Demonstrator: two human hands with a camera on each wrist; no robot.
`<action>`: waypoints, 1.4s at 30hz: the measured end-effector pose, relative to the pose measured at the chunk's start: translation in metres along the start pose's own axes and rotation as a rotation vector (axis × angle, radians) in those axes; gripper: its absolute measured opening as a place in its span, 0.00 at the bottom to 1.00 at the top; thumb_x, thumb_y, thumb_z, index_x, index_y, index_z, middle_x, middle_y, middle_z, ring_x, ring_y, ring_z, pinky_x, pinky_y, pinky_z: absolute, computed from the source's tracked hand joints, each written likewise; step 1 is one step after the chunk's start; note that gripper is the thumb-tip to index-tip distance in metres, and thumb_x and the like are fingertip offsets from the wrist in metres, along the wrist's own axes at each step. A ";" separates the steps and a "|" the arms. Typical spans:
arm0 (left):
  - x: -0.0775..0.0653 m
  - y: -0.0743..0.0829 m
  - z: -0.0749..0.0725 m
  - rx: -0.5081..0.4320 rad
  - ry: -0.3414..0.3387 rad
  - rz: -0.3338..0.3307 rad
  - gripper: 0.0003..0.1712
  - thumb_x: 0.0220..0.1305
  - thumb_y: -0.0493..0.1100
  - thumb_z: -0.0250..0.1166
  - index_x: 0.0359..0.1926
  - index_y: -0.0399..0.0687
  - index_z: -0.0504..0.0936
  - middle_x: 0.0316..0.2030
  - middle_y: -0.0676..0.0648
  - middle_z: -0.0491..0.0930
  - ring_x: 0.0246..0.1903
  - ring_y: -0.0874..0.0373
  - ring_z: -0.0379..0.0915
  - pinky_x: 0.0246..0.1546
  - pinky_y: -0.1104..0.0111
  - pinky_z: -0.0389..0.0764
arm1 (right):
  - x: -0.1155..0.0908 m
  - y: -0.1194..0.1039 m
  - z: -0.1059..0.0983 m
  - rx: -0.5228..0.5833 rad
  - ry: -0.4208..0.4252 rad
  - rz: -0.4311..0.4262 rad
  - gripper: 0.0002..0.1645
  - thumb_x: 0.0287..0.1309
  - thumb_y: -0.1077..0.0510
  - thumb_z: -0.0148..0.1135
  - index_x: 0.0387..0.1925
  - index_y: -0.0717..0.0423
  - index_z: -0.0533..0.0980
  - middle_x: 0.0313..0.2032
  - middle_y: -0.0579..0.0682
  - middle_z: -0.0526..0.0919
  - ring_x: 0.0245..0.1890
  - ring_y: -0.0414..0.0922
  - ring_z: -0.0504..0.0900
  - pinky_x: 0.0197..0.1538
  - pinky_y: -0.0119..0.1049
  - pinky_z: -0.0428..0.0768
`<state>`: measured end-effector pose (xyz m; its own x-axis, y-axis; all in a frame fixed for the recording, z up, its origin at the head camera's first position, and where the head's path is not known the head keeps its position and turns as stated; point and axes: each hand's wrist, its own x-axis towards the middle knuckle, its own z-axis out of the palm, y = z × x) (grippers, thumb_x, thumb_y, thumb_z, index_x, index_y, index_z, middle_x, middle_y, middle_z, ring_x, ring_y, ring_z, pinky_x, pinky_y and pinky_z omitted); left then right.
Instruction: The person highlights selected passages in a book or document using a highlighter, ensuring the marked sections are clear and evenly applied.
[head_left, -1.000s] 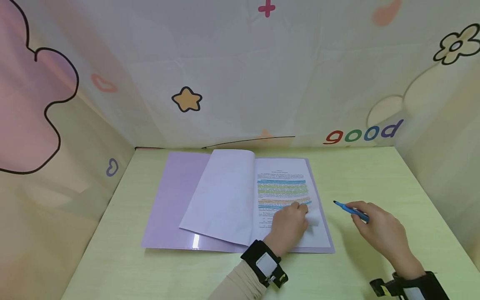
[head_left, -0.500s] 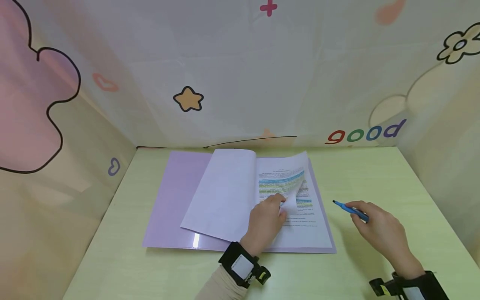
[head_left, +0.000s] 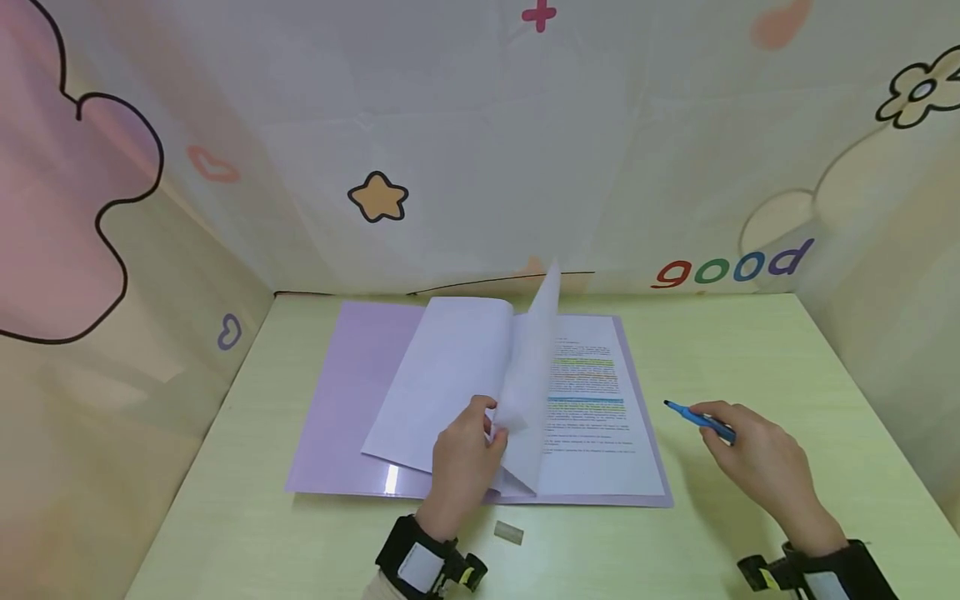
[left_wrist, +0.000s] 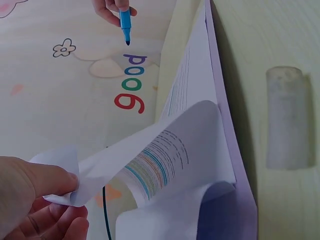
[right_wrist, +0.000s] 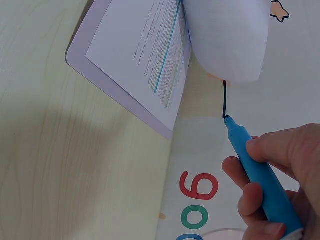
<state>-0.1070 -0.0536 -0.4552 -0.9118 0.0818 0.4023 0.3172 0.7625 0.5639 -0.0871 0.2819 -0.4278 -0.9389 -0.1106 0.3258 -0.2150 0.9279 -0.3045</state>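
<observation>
A purple folder lies spread on the table, holding white printed sheets. My left hand pinches the edge of one page, which stands raised and curved over the middle of the folder. In the left wrist view, thumb and fingers grip that page, and coloured lines show on its printed side. The printed sheet beneath carries yellow, orange and blue highlighted lines. Off to the folder's right, my right hand holds a blue highlighter, its uncapped dark tip pointing left, apart from the paper.
A small greyish translucent piece lies on the pale table in front of the folder. A turned white page rests over the folder's left side. A printed cloth backdrop stands behind and at both sides.
My left hand has moved left, pulling the page up from the right side until it stands near the fold. Another highlighted sheet is uncovered. The right hand stays put with the highlighter.
</observation>
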 end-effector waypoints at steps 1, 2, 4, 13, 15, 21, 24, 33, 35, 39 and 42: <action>-0.002 -0.004 -0.001 0.005 0.019 -0.006 0.19 0.46 0.38 0.68 0.41 0.44 0.73 0.21 0.54 0.72 0.15 0.66 0.61 0.12 0.74 0.62 | 0.000 0.000 0.000 0.000 -0.004 0.002 0.18 0.44 0.62 0.65 0.41 0.50 0.77 0.28 0.52 0.80 0.15 0.39 0.62 0.12 0.33 0.55; -0.005 -0.007 -0.003 0.004 0.033 -0.017 0.19 0.46 0.38 0.68 0.41 0.44 0.73 0.21 0.54 0.72 0.15 0.66 0.62 0.12 0.73 0.62 | 0.000 -0.001 0.000 0.001 -0.008 0.006 0.18 0.44 0.62 0.65 0.42 0.50 0.77 0.29 0.53 0.80 0.15 0.40 0.62 0.12 0.33 0.55; -0.009 -0.013 -0.007 0.001 0.054 -0.055 0.20 0.45 0.38 0.68 0.42 0.44 0.72 0.21 0.54 0.72 0.15 0.66 0.63 0.12 0.72 0.63 | 0.001 -0.001 -0.001 0.002 -0.016 0.010 0.18 0.44 0.62 0.65 0.42 0.51 0.76 0.30 0.54 0.81 0.16 0.40 0.63 0.12 0.34 0.57; -0.024 -0.033 -0.015 -0.003 0.072 -0.243 0.29 0.46 0.38 0.66 0.52 0.44 0.67 0.21 0.54 0.71 0.17 0.63 0.67 0.12 0.69 0.64 | 0.002 -0.002 0.001 0.007 -0.027 0.012 0.18 0.44 0.61 0.66 0.42 0.51 0.77 0.33 0.56 0.81 0.17 0.41 0.65 0.12 0.34 0.58; -0.027 -0.037 -0.015 0.011 0.072 -0.260 0.30 0.46 0.39 0.66 0.52 0.44 0.67 0.20 0.55 0.70 0.16 0.62 0.67 0.12 0.68 0.64 | 0.002 -0.002 0.001 0.006 -0.030 0.014 0.18 0.44 0.61 0.66 0.42 0.51 0.77 0.32 0.55 0.81 0.16 0.41 0.64 0.12 0.34 0.58; -0.034 -0.052 -0.016 0.056 0.064 -0.292 0.30 0.46 0.39 0.67 0.52 0.42 0.67 0.18 0.54 0.68 0.14 0.60 0.63 0.12 0.65 0.64 | 0.002 -0.002 0.002 0.005 -0.040 0.024 0.18 0.45 0.61 0.65 0.42 0.51 0.76 0.32 0.55 0.81 0.16 0.40 0.63 0.12 0.34 0.57; -0.035 -0.058 -0.017 0.076 0.074 -0.302 0.30 0.46 0.40 0.66 0.52 0.42 0.67 0.17 0.53 0.68 0.13 0.58 0.62 0.11 0.63 0.63 | 0.002 -0.002 0.002 0.007 -0.044 0.026 0.18 0.45 0.61 0.66 0.42 0.51 0.77 0.33 0.56 0.81 0.17 0.41 0.64 0.12 0.34 0.58; -0.034 -0.067 -0.023 0.125 0.065 -0.324 0.32 0.47 0.39 0.66 0.54 0.41 0.64 0.20 0.43 0.74 0.13 0.50 0.66 0.10 0.59 0.66 | 0.001 -0.002 0.005 0.008 -0.047 0.029 0.18 0.45 0.60 0.66 0.42 0.51 0.77 0.35 0.58 0.81 0.19 0.42 0.67 0.13 0.34 0.62; -0.034 -0.067 -0.023 0.132 0.052 -0.324 0.33 0.47 0.38 0.66 0.54 0.40 0.64 0.23 0.39 0.77 0.14 0.48 0.68 0.10 0.58 0.67 | 0.002 -0.002 0.005 0.012 -0.057 0.029 0.18 0.45 0.60 0.66 0.42 0.52 0.77 0.35 0.59 0.81 0.19 0.42 0.68 0.13 0.34 0.63; -0.034 -0.069 -0.023 0.176 0.037 -0.304 0.33 0.46 0.38 0.67 0.54 0.37 0.64 0.25 0.35 0.78 0.15 0.45 0.70 0.10 0.57 0.69 | 0.002 -0.003 0.005 0.017 -0.062 0.028 0.18 0.45 0.60 0.66 0.42 0.51 0.77 0.35 0.58 0.81 0.20 0.42 0.68 0.14 0.34 0.63; -0.034 -0.069 -0.023 0.210 0.035 -0.278 0.34 0.45 0.38 0.67 0.53 0.36 0.64 0.25 0.35 0.78 0.14 0.45 0.70 0.09 0.57 0.68 | 0.002 -0.003 0.005 0.018 -0.058 0.027 0.18 0.46 0.60 0.65 0.42 0.50 0.77 0.35 0.57 0.81 0.20 0.42 0.68 0.14 0.34 0.63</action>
<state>-0.0914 -0.1242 -0.4911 -0.9453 -0.1667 0.2805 -0.0061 0.8685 0.4957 -0.0899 0.2774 -0.4311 -0.9582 -0.1066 0.2654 -0.1939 0.9244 -0.3286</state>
